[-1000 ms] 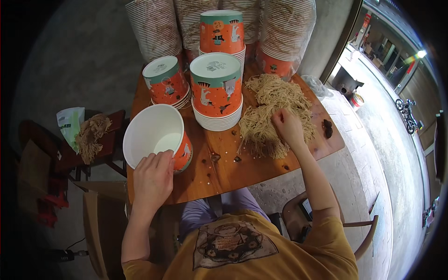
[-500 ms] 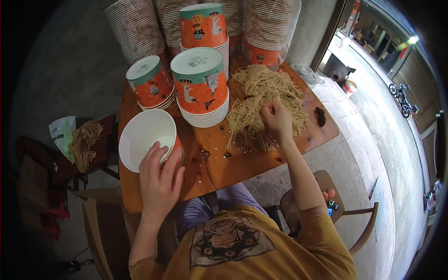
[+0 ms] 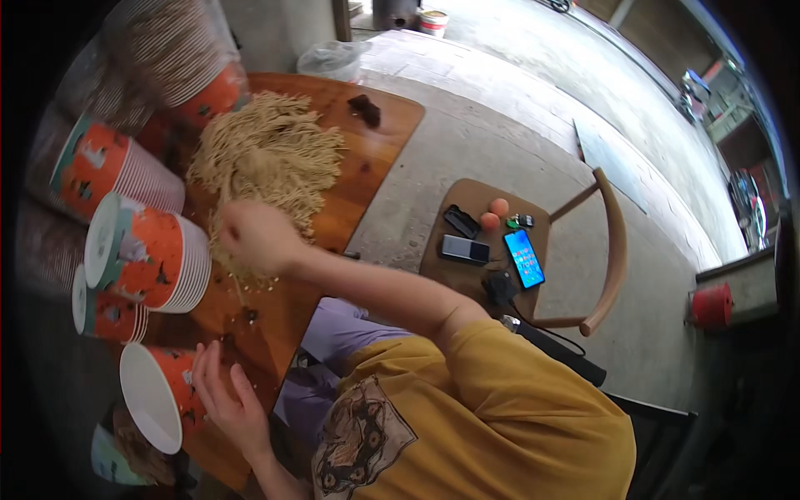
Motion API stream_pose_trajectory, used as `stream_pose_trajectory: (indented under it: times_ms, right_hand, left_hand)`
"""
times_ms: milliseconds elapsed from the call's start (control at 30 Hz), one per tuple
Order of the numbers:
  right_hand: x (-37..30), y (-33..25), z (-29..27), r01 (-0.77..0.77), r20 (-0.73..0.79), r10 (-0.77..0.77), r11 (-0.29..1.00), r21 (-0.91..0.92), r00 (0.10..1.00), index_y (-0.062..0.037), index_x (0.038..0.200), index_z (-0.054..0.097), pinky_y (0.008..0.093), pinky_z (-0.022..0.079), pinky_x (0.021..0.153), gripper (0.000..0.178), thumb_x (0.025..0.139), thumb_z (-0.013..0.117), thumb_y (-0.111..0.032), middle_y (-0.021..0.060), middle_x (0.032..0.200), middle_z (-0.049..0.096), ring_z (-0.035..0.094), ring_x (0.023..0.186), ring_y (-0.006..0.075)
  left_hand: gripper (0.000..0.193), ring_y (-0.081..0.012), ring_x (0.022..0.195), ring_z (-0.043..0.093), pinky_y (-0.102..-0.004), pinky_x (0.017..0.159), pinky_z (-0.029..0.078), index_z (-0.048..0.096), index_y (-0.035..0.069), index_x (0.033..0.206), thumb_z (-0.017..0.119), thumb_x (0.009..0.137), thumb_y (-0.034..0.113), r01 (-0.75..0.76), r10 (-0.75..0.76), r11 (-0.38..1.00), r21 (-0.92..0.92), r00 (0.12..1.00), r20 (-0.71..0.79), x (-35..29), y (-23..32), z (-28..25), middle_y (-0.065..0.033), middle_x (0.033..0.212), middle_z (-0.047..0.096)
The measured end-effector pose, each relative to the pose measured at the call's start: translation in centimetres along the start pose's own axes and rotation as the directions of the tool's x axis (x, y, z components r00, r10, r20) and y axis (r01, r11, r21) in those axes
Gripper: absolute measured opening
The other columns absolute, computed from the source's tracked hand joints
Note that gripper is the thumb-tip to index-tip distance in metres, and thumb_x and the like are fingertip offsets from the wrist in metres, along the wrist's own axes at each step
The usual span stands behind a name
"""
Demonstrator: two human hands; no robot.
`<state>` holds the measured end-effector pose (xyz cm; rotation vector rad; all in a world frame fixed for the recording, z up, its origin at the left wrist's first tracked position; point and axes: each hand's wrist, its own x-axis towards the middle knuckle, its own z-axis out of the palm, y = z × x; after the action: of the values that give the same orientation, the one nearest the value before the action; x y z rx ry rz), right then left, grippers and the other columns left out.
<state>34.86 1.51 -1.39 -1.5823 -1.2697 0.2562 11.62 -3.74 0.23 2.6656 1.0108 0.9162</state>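
Observation:
On the table's left end lies a paper tub (image 3: 152,398), white inside and orange outside, tipped on its side or tilted with its mouth to the left. My left hand (image 3: 229,408) is against its outer wall, fingers stretched and apart, not gripping. Over the near edge of a heap of dry yellowish noodles (image 3: 267,154) is my right hand (image 3: 254,237), blurred and closed, with a few strands hanging below it. Its fingertips are mostly hidden. Stacked orange and green tubs (image 3: 150,254) stand upside down beyond my hands.
More wrapped tub stacks (image 3: 167,58) stand at the far left. Dark brown pieces (image 3: 364,110) and crumbs lie on the wooden table (image 3: 387,137). To my right, a chair (image 3: 475,196) holds a lit phone (image 3: 523,258), keys, a dark box and two round reddish things.
My view has swung to the right, bringing the chair into full sight. The right hand has shifted to the noodles' near edge. My left hand has slid from the tub's rim to its outer side.

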Motion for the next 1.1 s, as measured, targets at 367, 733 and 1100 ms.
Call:
stream_pose_trajectory:
  times_ms: [367, 733, 1100]
  right_hand:
    - [-8.1, -5.8, -2.5, -0.004, 0.118, -0.076, 0.825, 0.565, 0.99, -0.0026, 0.075, 0.055, 0.0369, 0.046, 0.062, 0.014, 0.079, 0.061, -0.015, 0.012, 0.071, 0.056, 0.058, 0.069, 0.03]
    - [-5.9, -1.7, -2.2, 0.278, 0.04, -0.276, 0.953, -0.118, 0.96, -0.0055, 0.074, 0.055, 0.041, 0.045, 0.066, 0.01, 0.069, 0.064, -0.008, 0.0102, 0.078, 0.053, 0.053, 0.076, 0.033]
    - [-9.2, -8.2, 2.6, -0.028, 0.731, -0.305, 0.914, 0.406, 0.61, -0.0034, 0.108, 0.05, 0.0401, 0.048, 0.071, 0.023, 0.092, 0.054, -0.02, 0.0173, 0.089, 0.06, 0.06, 0.085, 0.0373]
  left_hand:
    - [0.034, -0.0185, 0.096, 0.057, -0.0265, 0.079, 0.046, 0.036, 0.003, 0.127, 0.049, 0.098, 0.015, 0.258, -0.493, 0.347, -0.902, 0.868, 0.058, 1.0, 3.5, 3.9, -0.0117, 0.112, 0.052]
    - [0.012, -0.0083, 0.054, 0.051, -0.0232, 0.05, 0.04, 0.055, 0.004, 0.094, 0.052, 0.095, 0.015, 0.615, -0.446, 0.54, -0.575, 0.788, 0.424, -1.5, 0.7, -0.2, -0.0018, 0.061, 0.052]
    - [0.014, -0.0355, 0.064, 0.061, -0.0432, 0.052, 0.046, 0.048, 0.005, 0.091, 0.059, 0.088, 0.014, 0.37, -0.356, 0.926, -0.069, 0.921, 0.157, -2.9, 0.5, -5.2, -0.0133, 0.067, 0.06]
